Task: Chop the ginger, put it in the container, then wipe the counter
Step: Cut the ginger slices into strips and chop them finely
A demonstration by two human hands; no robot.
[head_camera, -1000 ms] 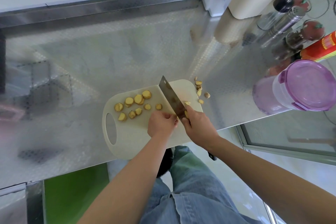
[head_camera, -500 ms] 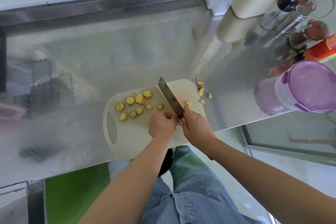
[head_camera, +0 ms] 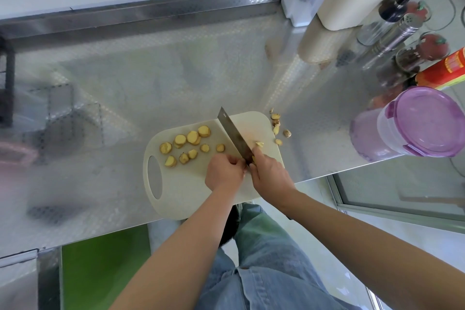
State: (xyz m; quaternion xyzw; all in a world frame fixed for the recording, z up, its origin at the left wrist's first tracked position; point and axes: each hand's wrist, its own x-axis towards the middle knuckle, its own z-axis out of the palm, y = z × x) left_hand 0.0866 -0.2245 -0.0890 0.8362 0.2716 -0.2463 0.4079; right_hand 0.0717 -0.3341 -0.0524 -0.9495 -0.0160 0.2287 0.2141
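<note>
Now, looking down from the head camera, I see the white cutting board (head_camera: 186, 194) in the middle of the frame, at the near edge of the shiny surface (head_camera: 151, 70). The right hand (head_camera: 269, 173) is wrapped round the handle of the knife (head_camera: 232, 134). The blade points up and to the left across the board. The left hand (head_camera: 225, 171) sits just left of the blade with its fingers curled down. I cannot tell what is under those fingers, because the hand hides it.

The ginger slices (head_camera: 192, 137) lie in a loose bunch on the left part of the board. One small bit (head_camera: 259, 144) lies just right of the blade. Some scraps (head_camera: 276, 123) lie off the board, by its upper right corner. The container (head_camera: 422, 121), with its purple lid on, is at the right of the frame, well apart from the board.

I think chopping is the step in hand. To do it well I would tuck the left fingertips back, cut straight down, and make thin, even pieces. I would also hold the piece firmly so it cannot roll.
</note>
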